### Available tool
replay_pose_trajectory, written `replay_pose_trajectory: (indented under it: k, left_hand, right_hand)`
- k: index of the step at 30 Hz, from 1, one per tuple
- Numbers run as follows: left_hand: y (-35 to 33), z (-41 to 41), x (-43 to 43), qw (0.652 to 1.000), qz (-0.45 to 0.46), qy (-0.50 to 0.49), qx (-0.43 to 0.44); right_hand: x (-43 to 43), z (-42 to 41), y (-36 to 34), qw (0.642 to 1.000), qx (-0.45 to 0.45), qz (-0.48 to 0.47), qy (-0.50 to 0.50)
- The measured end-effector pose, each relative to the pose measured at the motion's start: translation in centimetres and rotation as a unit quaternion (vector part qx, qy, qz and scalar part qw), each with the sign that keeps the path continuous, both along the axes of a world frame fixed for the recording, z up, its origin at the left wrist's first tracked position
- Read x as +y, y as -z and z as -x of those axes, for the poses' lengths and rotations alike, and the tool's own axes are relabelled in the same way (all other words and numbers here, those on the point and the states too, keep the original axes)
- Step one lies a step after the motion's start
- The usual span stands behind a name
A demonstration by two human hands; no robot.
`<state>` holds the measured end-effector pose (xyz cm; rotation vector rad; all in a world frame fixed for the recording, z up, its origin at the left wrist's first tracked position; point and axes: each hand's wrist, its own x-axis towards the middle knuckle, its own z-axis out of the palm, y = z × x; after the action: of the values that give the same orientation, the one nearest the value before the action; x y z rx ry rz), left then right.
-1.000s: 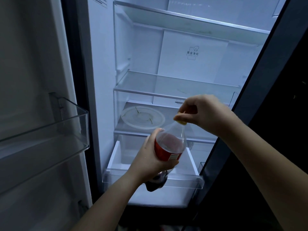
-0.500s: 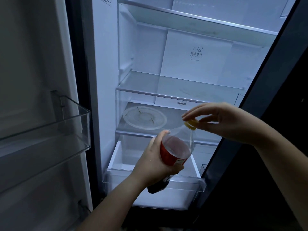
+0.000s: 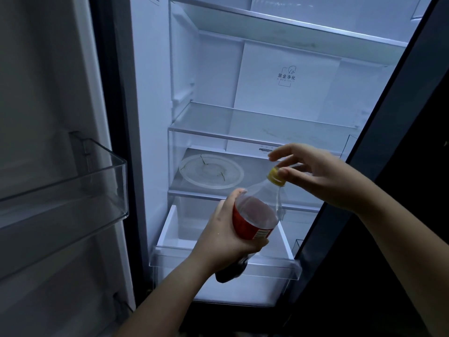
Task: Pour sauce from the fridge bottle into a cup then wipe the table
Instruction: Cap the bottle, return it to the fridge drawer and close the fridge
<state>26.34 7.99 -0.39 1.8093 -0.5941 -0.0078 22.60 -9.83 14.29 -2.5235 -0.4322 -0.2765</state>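
Note:
A clear plastic sauce bottle (image 3: 257, 212) with a red label and dark liquid is tilted in front of the open fridge. My left hand (image 3: 223, 237) grips it around the label. The yellow cap (image 3: 275, 177) sits on the neck. My right hand (image 3: 315, 173) is at the cap, thumb touching its side, the index finger lifted and spread above it. No cup or table is in view.
The fridge interior is lit, with glass shelves (image 3: 243, 132) and a round clear lid or plate (image 3: 211, 171) on the lower shelf. A clear drawer (image 3: 218, 261) stands pulled out below the bottle. The open door's bin (image 3: 73, 190) is at left; a dark door edge (image 3: 364, 142) at right.
My right hand went from a closed pinch over the cap to looser, spread fingers beside it, and shifted right. The cap is now plainly visible. The bottle stays in my left hand.

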Motion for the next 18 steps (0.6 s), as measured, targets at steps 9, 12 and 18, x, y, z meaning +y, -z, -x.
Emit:
replay_pose_trajectory:
  k: [9, 12, 18]
  left_hand:
    - [-0.1, -0.2, 0.2, 1.000, -0.008, 0.010, 0.006]
    - [0.0, -0.1, 0.2, 1.000, -0.007, 0.004, 0.002]
    - [-0.1, -0.4, 0.2, 1.000, -0.009, -0.004, 0.014]
  right_hand:
    - [-0.4, -0.6, -0.5, 0.997, 0.019, -0.037, -0.058]
    - [-0.1, -0.6, -1.1, 0.999, 0.040, -0.022, -0.020]
    - [1.4, -1.0, -0.5, 0.969, -0.064, 0.210, 0.109]
